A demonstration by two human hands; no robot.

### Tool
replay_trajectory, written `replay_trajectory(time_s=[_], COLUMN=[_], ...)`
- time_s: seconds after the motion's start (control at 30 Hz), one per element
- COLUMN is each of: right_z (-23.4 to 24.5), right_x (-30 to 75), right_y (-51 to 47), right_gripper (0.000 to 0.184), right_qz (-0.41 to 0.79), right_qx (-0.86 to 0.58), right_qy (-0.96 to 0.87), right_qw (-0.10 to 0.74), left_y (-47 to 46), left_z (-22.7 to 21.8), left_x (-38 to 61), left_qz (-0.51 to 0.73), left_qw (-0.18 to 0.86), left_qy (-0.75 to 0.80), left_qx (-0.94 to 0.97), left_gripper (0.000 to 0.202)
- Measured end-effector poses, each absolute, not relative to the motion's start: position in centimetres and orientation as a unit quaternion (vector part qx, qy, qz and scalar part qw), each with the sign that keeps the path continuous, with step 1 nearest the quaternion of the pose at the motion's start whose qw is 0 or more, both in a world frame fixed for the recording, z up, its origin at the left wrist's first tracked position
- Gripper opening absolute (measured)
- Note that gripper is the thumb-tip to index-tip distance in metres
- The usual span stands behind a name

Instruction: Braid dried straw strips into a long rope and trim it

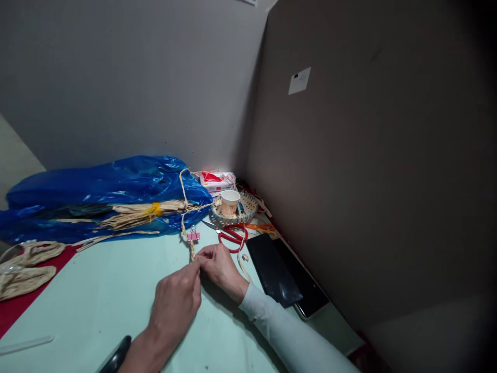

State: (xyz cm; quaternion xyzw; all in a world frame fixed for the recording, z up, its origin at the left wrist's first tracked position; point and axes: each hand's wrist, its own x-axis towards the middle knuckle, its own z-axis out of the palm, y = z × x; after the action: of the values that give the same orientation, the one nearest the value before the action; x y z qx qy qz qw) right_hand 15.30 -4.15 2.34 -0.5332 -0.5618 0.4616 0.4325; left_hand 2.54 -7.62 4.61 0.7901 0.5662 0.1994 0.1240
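Observation:
My left hand and my right hand meet over the pale green table, fingers pinched together on the near end of a braided straw cord. The cord runs away from my hands, past a small pink binder clip clamped on it, and loops up over the blue plastic bag. A bundle of loose straw strips tied with a yellow band lies on that bag.
Red-handled scissors lie just beyond my right hand. A paper cup sits in a small woven basket. Two dark phones or tablets lie at right beside the brown partition. Braided pieces rest at far left.

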Motion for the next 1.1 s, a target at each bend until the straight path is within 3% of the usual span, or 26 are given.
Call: replay_trajectory(time_s=[0.3, 0.4, 0.5, 0.63, 0.73, 0.97, 1.1], right_z=[2.5, 2.8, 3.2, 3.5, 3.8, 5.5, 6.2], right_x=[15.8, 16.0, 15.9, 15.7, 16.0, 17.8, 17.7], right_y=[-3.9, -4.0, -4.2, -4.3, -4.3, -5.2, -5.8], right_gripper=[0.014, 0.020, 0.024, 0.026, 0.028, 0.023, 0.020], right_qz=[0.544, 0.562, 0.561, 0.537, 0.494, 0.296, 0.209], right_qx=[-0.485, -0.483, -0.486, -0.503, -0.517, -0.550, -0.585], right_qy=[-0.526, -0.523, -0.528, -0.554, -0.598, -0.728, -0.746], right_qw=[0.438, 0.422, 0.413, 0.390, 0.362, 0.283, 0.240], left_y=[-7.5, -6.0, -4.3, -3.5, -3.5, -3.2, -3.0], left_z=[4.5, 5.3, 5.4, 4.3, 3.5, 1.7, 1.0], left_x=[2.8, 1.4, 0.3, 0.8, 1.4, 1.3, 1.1], left_qz=[0.226, 0.275, 0.322, 0.311, 0.310, 0.306, 0.307], left_qw=[0.193, 0.259, 0.341, 0.514, 0.573, 0.550, 0.502], left_qy=[0.544, 0.565, 0.576, 0.510, 0.489, 0.526, 0.555], left_qx=[0.785, 0.733, 0.670, 0.616, 0.580, 0.573, 0.588], left_gripper=[0.026, 0.034, 0.025, 0.030, 0.033, 0.036, 0.028])
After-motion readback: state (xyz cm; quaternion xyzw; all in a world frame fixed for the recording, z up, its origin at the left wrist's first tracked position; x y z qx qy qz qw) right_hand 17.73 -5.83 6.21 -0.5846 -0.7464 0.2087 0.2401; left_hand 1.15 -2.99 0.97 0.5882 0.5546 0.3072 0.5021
